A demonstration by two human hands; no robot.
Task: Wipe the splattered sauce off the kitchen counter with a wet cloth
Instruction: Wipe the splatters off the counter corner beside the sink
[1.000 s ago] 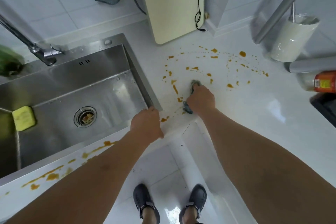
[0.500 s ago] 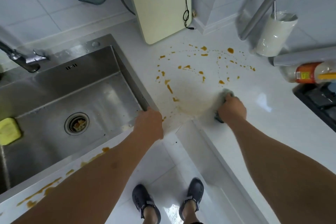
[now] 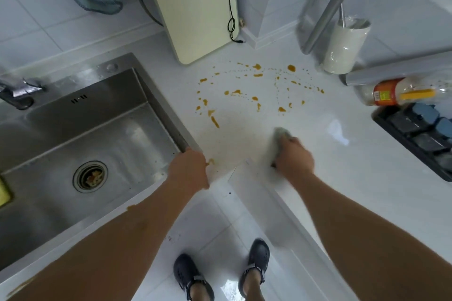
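We cannot see most of the cloth (image 3: 282, 135): only a blurred grey-green edge shows past the knuckles of our right hand (image 3: 294, 159), whose fingers curl down over it and press it to the counter (image 3: 342, 178). Our left hand (image 3: 189, 170) rests on the near corner of the sink (image 3: 102, 129); its fingers are folded over the rim out of sight, so we cannot tell how tightly it grips.

The sink is brushed steel, rectangular, with a round drain (image 3: 90, 176) holding scraps. A yellow sponge (image 3: 3, 194) is cut off at the picture's left edge, and only the base of the tap (image 3: 18, 93) shows.

Taking the sink as our landmark, the cloth lies to its right, near the counter's front edge. The sauce splatter (image 3: 254, 90), orange-brown drops and streaks, spreads beyond the cloth toward the wall, and a faint smeared patch lies between cloth and sink. More sauce marks the rim in front of the sink.

The counter is glossy white, meeting at an inner corner. A pale cutting board (image 3: 195, 7) leans on the tiled wall behind the splatter, a black cable (image 3: 232, 7) hanging over it. Far right of the sink stand a white cup (image 3: 344, 49) and a lying bottle (image 3: 401, 93). Below, dark shoes (image 3: 256, 259) stand on white floor tiles.
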